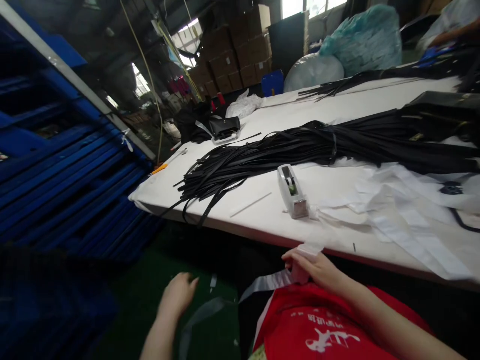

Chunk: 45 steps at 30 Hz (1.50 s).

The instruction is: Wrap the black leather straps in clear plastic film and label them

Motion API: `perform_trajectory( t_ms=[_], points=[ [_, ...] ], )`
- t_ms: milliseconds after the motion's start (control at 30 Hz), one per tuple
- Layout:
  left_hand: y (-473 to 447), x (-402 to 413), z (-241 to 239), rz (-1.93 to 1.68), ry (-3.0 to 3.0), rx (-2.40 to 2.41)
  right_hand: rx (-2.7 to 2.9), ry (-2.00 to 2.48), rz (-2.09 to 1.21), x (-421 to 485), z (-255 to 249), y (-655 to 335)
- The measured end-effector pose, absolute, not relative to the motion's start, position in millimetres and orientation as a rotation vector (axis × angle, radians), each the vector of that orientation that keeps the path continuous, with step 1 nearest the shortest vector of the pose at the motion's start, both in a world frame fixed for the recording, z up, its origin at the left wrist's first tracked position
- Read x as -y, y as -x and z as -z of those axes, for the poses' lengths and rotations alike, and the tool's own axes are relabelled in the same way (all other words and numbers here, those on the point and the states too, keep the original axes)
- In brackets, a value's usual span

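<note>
My right hand (313, 267) is closed on a strip of white translucent paper or film (268, 281) just below the front edge of the white table (262, 220), above my red shirt. My left hand (179, 294) hangs lower and to the left over the green floor, its fingers curled and blurred, near the trailing end of the strip; I cannot make out anything in it. A white tape dispenser (292, 192) stands on the table just beyond my right hand. A big bundle of black straps (300, 150) lies across the table behind it.
Loose white paper sheets (405, 215) cover the table's right side. Blue plastic pallets (63, 170) are stacked at the left. A black bag (224, 127), cardboard boxes (240, 50) and filled plastic sacks (360, 40) stand at the back. Another person's arm (453, 32) shows at the top right.
</note>
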State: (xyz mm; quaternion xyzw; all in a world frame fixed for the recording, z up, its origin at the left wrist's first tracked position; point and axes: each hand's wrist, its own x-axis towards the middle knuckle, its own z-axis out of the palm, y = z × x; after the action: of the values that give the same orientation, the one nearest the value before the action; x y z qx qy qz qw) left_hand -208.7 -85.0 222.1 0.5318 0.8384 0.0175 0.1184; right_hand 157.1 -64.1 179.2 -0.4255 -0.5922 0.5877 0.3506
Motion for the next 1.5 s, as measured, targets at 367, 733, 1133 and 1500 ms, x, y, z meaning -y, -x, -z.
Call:
perform_trajectory(
  t_ms=[367, 733, 1133, 1500],
  points=[
    [-7.3, 66.3, -177.8, -0.620, -1.045, -1.118, 2.005, 0.966, -1.407, 108.0, -166.8, -151.8],
    [-13.3, 43.4, -202.9, -0.881, -1.254, -1.171, 2.022, 0.995, -1.523, 107.4, -155.9, -151.3],
    [-5.1, 51.3, -197.4, -0.993, -0.824, -1.174, 1.450, 1.081, -1.540, 78.0, -131.8, -149.1],
    [-3.2, 50.0, -199.6, -0.992, -0.924, -1.252, 1.569, 1.148, -1.443, 80.7, -135.8, -154.4]
  ],
)
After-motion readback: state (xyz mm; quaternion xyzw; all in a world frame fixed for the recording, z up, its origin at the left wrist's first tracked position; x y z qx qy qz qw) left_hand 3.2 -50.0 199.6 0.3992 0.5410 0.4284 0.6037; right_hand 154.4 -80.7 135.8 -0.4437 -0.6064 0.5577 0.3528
